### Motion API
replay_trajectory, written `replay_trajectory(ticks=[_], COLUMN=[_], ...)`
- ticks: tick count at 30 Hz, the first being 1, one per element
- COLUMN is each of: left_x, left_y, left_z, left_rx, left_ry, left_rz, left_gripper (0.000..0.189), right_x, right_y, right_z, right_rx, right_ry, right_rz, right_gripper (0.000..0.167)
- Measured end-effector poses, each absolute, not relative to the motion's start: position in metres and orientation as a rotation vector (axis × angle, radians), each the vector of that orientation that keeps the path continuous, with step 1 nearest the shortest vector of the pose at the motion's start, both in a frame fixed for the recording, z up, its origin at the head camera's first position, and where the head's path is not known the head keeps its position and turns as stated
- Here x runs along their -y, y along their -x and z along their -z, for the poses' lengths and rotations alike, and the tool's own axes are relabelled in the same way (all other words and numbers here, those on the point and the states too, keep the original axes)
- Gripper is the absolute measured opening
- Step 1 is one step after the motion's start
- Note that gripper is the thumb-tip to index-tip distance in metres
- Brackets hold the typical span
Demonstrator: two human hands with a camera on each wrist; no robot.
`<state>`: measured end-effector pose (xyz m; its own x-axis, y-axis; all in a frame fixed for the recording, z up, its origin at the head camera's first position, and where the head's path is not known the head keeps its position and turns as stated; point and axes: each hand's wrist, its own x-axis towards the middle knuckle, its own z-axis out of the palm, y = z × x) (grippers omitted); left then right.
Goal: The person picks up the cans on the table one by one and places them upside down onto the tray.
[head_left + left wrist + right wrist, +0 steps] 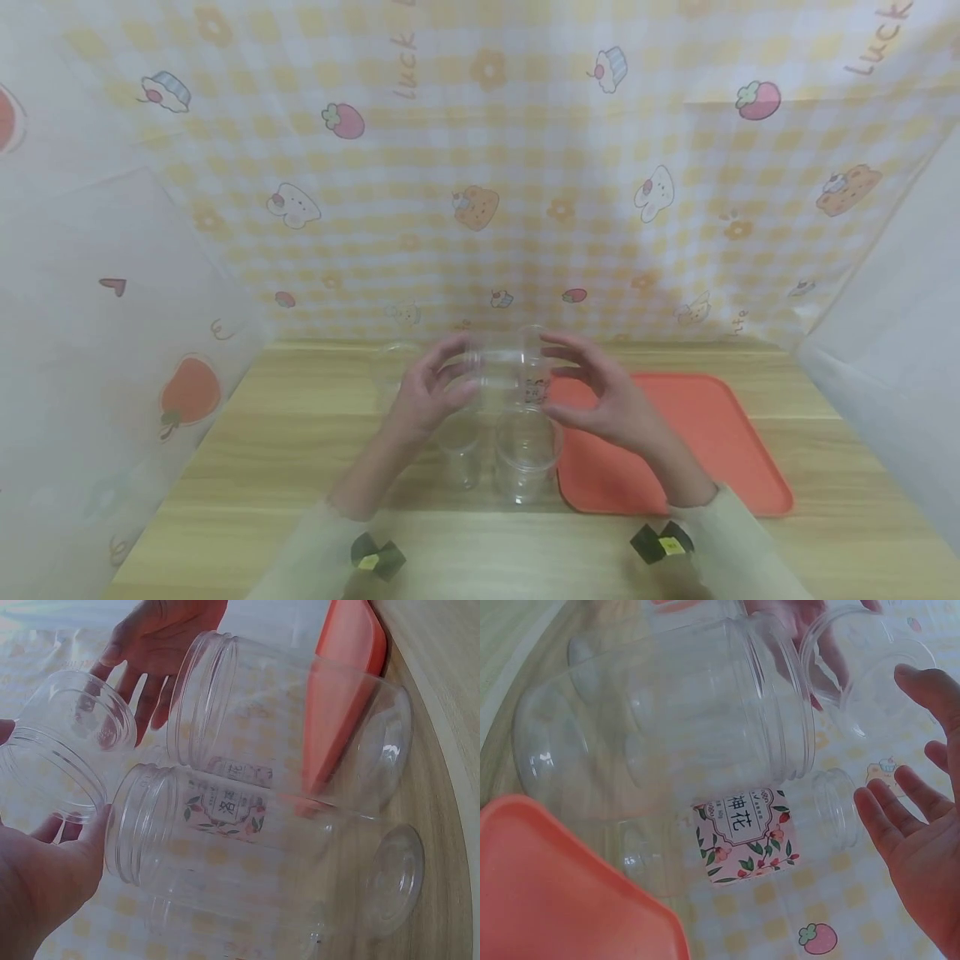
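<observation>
My left hand [438,387] grips a small clear plastic jar [75,712] near its threaded rim, thumb on one side and fingers on the other. The jar lies sideways in the air, its base toward my right hand [600,396]. That hand's fingers are spread and relaxed beside the jar's base. Below the hands, a large wide clear jar [525,458] and a narrower clear jar [461,454] stand upright on the table. A pink floral label [746,832] shows on a jar behind them.
An orange-red tray [697,442] lies on the wooden table [300,467] at the right, close beside the wide jar. Another clear jar [390,362] stands at the back left. A yellow checked cloth [420,158] hangs behind the table, with pale sheets on both sides.
</observation>
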<state>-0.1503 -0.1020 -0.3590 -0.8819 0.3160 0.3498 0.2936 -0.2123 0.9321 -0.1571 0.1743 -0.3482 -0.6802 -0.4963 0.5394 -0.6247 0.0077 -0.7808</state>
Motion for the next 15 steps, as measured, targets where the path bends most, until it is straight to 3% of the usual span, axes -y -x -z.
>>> replay_trajectory(ticks=[15], left_x=[0.096], left_y=[0.145], left_z=[0.353], left_rx=[-1.958], left_ry=[-0.752], left_rz=[-2.308], left_gripper=[0.068], right_x=[-0.163], right_y=[0.16], right_z=[0.348], right_rx=[2.094], right_ry=[-1.305], right_rz=[-1.742], right_gripper=[0.095])
